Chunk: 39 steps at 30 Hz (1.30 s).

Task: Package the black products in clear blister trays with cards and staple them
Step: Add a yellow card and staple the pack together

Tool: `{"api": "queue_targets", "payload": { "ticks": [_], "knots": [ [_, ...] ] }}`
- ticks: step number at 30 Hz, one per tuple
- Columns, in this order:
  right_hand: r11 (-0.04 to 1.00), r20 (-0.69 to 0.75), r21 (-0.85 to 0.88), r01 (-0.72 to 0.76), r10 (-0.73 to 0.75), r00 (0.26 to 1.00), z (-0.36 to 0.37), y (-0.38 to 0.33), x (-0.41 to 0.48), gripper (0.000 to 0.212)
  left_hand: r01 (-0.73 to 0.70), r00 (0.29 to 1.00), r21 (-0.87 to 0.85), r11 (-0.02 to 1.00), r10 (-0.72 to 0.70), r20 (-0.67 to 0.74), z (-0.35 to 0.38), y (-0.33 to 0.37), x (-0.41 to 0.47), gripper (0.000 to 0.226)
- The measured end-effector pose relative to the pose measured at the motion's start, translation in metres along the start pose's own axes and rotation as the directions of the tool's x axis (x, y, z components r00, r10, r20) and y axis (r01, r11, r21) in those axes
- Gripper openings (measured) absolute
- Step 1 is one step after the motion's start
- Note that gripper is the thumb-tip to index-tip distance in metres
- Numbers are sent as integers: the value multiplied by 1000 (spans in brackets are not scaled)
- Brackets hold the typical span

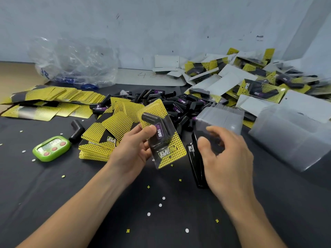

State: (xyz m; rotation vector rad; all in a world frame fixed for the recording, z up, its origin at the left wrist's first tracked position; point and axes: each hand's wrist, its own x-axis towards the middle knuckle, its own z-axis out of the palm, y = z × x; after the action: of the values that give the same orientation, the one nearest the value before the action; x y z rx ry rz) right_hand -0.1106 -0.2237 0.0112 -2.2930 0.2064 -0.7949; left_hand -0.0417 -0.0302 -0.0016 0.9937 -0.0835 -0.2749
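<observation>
Pinching blister pack [172, 149], left hand [132, 147]; right hand [227, 158] spread above stapler [196, 170], before product heap [179, 104]

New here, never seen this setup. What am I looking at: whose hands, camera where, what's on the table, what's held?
No robot: these are one person's bare hands, filmed by a single wide camera worn on their head, looking down. The left hand holds a filled blister pack. The right hand, blurred and empty, hangs over a black stapler. On the dark table lie card stacks, loose black products, clear trays, finished packs and a green timer.
</observation>
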Motion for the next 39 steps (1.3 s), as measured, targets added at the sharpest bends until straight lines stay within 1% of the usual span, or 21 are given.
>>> {"api": "queue_targets", "payload": {
  "ticks": [1,3,5,7,9,11,12,14,15,17,19,20,21,22,23,24,26,30,31,36,39],
  "knots": [
    [997,9,25,79,-79,997,-2,-8,-1,31,2,999,4,1000,-2,37,1,0,-1,31],
    [993,206,63,101,-112,972,0,-24,-2,40,4,994,7,1000,-4,105,2,0,-3,20],
    [997,404,72,8,-36,914,5,-34,3,44,11,991,33,999,-15,134,3,0,-5,19],
    [954,526,209,-213,74,847,5,-34,19,34,33,995,81,996,-40,89,5,-1,-5,28],
    [832,566,371,-413,150,811,2,-33,41,21,48,999,54,997,-48,10,6,-1,-2,48],
    [695,460,520,-496,261,849,-5,-33,70,17,41,998,27,999,-39,-50,4,-1,1,64],
    [589,424,608,-532,326,845,-9,-32,86,16,35,998,29,999,-33,-58,3,-1,1,66],
    [346,441,744,-572,389,809,-15,-30,114,34,8,998,76,997,-3,-63,1,-1,1,61],
    [289,449,766,-575,400,799,-15,-28,125,41,-9,997,119,993,18,-74,1,-2,2,52],
    [357,442,724,-590,415,795,-11,-25,133,41,-87,990,233,969,111,-91,1,-5,2,24],
    [587,386,597,-547,387,837,0,-25,128,25,-237,942,507,829,323,-88,0,-10,2,11],
    [717,338,509,-477,343,876,6,-25,123,12,-297,885,711,637,463,-46,-3,-13,3,10],
    [842,285,394,-369,269,920,11,-26,118,10,-309,820,874,374,571,45,-6,-15,3,14],
    [939,245,250,-237,176,953,17,-27,116,14,-267,764,959,99,628,148,-8,-17,3,18],
    [990,252,91,-108,82,964,23,-30,115,17,-194,744,974,-117,629,224,-9,-18,4,24],
    [998,299,-66,8,13,954,30,-33,116,18,-110,770,960,-257,588,246,-12,-20,6,35],
    [938,456,-305,164,-7,890,47,-37,121,20,25,855,906,-423,479,200,-17,-20,11,58],
    [738,699,-543,401,132,703,69,-49,131,8,39,858,903,-428,477,189,-21,-16,11,65],
    [699,722,-563,440,157,674,73,-50,132,14,29,851,906,-422,486,199,-20,-15,10,66],
    [689,707,-578,437,156,689,84,-53,125,33,-47,872,944,-328,447,199,-16,-9,6,61],
    [698,700,-567,436,130,702,80,-53,120,30,-124,813,953,-275,522,256,-11,-8,1,36]
  ]
}}
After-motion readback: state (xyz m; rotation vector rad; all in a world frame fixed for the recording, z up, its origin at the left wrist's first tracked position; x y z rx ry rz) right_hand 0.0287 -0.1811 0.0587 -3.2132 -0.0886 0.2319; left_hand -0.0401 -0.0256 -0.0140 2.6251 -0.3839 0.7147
